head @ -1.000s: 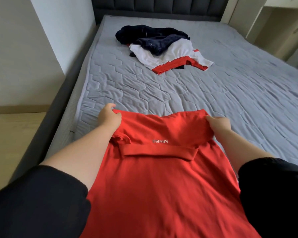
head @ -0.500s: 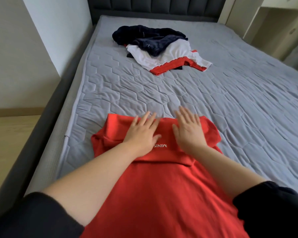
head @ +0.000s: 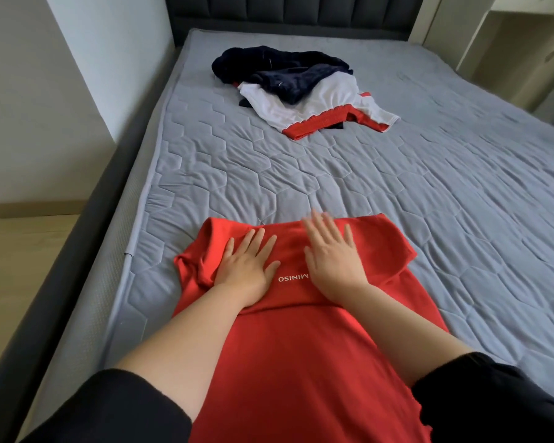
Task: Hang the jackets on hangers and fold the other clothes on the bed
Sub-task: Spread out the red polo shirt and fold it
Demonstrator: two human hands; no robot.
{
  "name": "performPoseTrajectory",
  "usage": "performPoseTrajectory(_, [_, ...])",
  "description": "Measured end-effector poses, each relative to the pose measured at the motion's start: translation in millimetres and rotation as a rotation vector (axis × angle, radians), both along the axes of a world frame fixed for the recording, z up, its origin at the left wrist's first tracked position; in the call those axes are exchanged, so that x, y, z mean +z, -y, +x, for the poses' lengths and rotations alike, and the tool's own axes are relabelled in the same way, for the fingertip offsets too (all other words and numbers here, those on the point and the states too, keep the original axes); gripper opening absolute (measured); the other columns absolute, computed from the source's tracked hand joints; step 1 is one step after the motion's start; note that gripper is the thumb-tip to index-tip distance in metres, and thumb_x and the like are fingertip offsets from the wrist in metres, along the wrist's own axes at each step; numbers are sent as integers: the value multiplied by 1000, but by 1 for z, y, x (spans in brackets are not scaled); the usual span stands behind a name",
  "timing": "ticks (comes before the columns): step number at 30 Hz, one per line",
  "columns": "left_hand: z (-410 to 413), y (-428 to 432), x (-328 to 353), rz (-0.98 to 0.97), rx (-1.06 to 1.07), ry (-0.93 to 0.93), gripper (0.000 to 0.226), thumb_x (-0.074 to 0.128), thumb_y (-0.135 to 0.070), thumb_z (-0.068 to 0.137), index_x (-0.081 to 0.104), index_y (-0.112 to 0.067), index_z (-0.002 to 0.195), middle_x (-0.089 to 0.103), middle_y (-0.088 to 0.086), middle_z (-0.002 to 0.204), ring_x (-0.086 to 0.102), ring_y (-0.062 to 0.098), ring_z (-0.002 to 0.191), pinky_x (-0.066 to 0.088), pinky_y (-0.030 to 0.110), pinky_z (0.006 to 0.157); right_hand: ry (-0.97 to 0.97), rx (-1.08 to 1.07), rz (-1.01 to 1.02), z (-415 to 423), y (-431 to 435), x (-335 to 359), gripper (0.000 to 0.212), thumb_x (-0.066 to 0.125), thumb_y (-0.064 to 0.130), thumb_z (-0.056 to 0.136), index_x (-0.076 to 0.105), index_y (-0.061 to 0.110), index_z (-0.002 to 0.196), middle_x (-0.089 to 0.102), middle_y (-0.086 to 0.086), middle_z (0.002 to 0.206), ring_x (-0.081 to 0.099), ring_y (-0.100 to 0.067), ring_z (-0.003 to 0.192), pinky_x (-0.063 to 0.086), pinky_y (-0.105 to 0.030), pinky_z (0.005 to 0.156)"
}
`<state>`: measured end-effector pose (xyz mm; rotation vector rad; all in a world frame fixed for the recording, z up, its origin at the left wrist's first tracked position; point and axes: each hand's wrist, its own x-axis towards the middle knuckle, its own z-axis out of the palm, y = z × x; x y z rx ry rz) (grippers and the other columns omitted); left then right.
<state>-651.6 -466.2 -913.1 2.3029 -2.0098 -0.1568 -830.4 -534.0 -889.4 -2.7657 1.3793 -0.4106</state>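
A red shirt (head: 301,362) with small white lettering lies flat on the near part of the grey bed (head: 429,203), its top part folded back toward me. My left hand (head: 247,266) rests palm down on the folded part, fingers spread. My right hand (head: 333,254) lies flat beside it, just right of the lettering, its fingertips blurred. Neither hand grips the cloth. Farther up the bed lies a heap of clothes: a dark navy garment (head: 279,68) on top of a white garment with red trim (head: 320,107).
A dark padded headboard (head: 285,11) closes the far end of the bed. A white wall (head: 61,91) and wooden floor (head: 23,251) run along the left side. Pale cabinets (head: 509,43) stand at the far right.
My hands let go of the shirt's top edge after folding it back, and now lie flat on it. My right hand has slid slightly to the right.
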Motion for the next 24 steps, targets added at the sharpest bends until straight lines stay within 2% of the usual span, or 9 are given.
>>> performPoseTrajectory(1, [0, -1, -1, -19, -1, -2, 57, 18, -51, 99, 3, -34, 152, -4, -8, 161, -8, 10, 146, -5, 41, 117, -83, 58, 44, 0, -3, -6, 56, 27, 38, 98, 19, 26, 152, 12, 2, 161, 4, -17, 148, 1, -49, 117])
performPoseTrajectory(3, [1, -3, -2, -41, 7, 9, 56, 18, -50, 99, 3, -36, 151, -4, -9, 160, -9, 9, 146, -5, 41, 117, -221, 27, 198, -9, 0, -18, 54, 20, 44, 101, 11, 33, 152, 5, 8, 161, 0, -13, 148, -3, -49, 116])
performPoseTrajectory(7, [3, -4, -1, -35, 66, 59, 59, 16, -54, 97, 3, -35, 151, -5, -9, 160, -13, 13, 146, -7, 44, 117, -261, -64, 244, -23, 12, -26, 58, 13, 53, 98, 2, 35, 152, 2, 13, 161, -3, -9, 148, -9, -50, 115])
performPoseTrajectory(10, [15, -9, -1, -21, 106, 100, 62, 15, -55, 97, 2, -32, 152, -5, -10, 160, -13, 15, 146, -8, 44, 117, -259, -171, 259, -37, 18, -28, 64, 10, 60, 95, 2, 32, 153, -2, 13, 161, -6, -10, 147, -10, -46, 116])
performPoseTrajectory(14, [35, -15, -4, -29, 193, 131, 65, 14, -57, 95, 4, -27, 153, -2, -11, 160, -9, 13, 147, -5, 44, 117, -236, -335, 224, -71, 25, -27, 62, 13, 56, 97, 4, 31, 153, 1, 8, 161, -2, -11, 148, -4, -42, 118])
performPoseTrajectory(17, [39, -21, -5, -47, 289, 88, 67, 16, -56, 96, 7, -24, 153, 0, -10, 160, -7, 13, 147, 0, 46, 117, -221, -422, 211, -88, 25, -25, 63, 16, 55, 97, 6, 28, 154, 3, 9, 161, -2, -12, 148, -3, -44, 119])
performPoseTrajectory(21, [41, -23, 0, -41, 353, 54, 67, 18, -54, 97, 10, -19, 153, 3, -6, 161, -7, 14, 147, 2, 49, 117, -184, -532, 267, -84, 21, -23, 68, 17, 52, 98, 6, 17, 154, 0, 1, 162, -3, -16, 148, -5, -47, 118])
performPoseTrajectory(24, [39, -14, 12, -47, 348, 109, 65, 24, -50, 97, 16, -16, 152, 8, -2, 160, -6, 18, 147, 1, 54, 115, -150, -568, 200, -73, 24, -14, 69, 21, 48, 98, 8, 7, 153, 3, -8, 162, -1, -20, 149, -6, -45, 118])
